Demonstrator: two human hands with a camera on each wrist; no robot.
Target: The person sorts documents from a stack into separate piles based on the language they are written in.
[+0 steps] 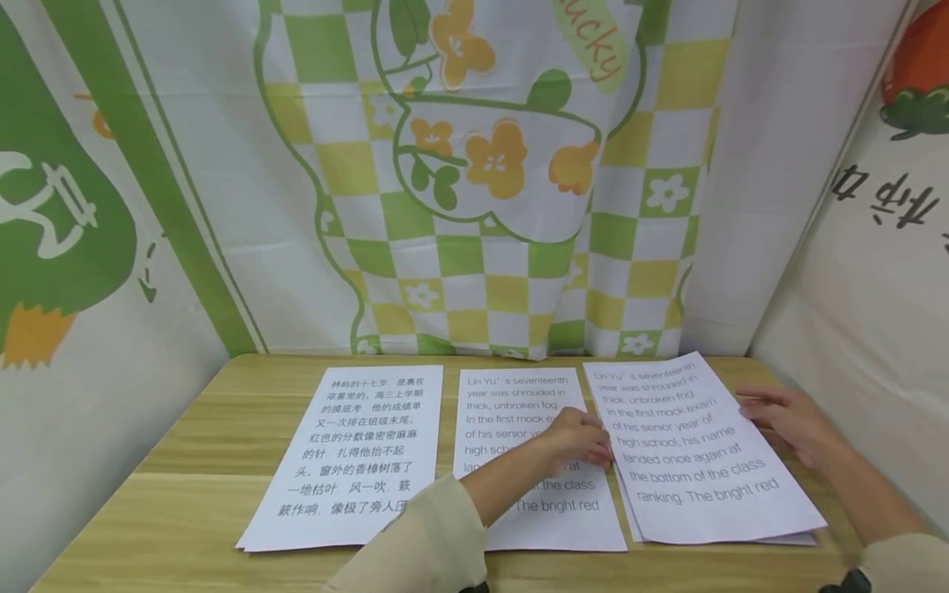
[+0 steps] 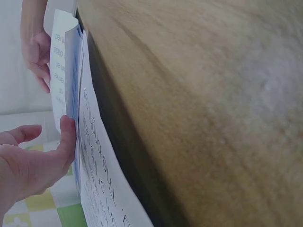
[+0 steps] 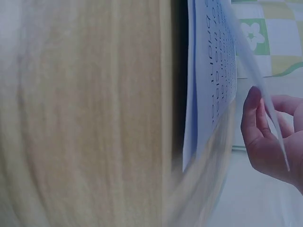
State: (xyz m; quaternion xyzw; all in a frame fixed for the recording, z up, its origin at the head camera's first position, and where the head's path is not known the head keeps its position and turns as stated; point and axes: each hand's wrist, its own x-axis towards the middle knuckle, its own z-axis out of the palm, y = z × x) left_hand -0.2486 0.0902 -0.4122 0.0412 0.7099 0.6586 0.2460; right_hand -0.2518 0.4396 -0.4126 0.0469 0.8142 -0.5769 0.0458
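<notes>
A printed sheet of paper (image 1: 689,461) with English text lies tilted over others in the right-hand stack. Its raised, bowed edge shows in the left wrist view. My right hand (image 1: 789,424) pinches this sheet's right edge; in the right wrist view the lifted sheet (image 3: 253,61) passes between thumb and fingers, above the printed page below (image 3: 215,85). My left hand (image 1: 574,441) reaches over the middle stack (image 1: 511,395), one fingertip (image 2: 68,125) at the raised sheet's left edge, with a gap between its thumb and finger.
A stack of sheets with Chinese text (image 1: 363,445) lies at the left of the wooden table (image 1: 178,469). Behind hangs a green and yellow checked curtain (image 1: 460,272). Printed fabric walls (image 1: 860,288) close in both sides.
</notes>
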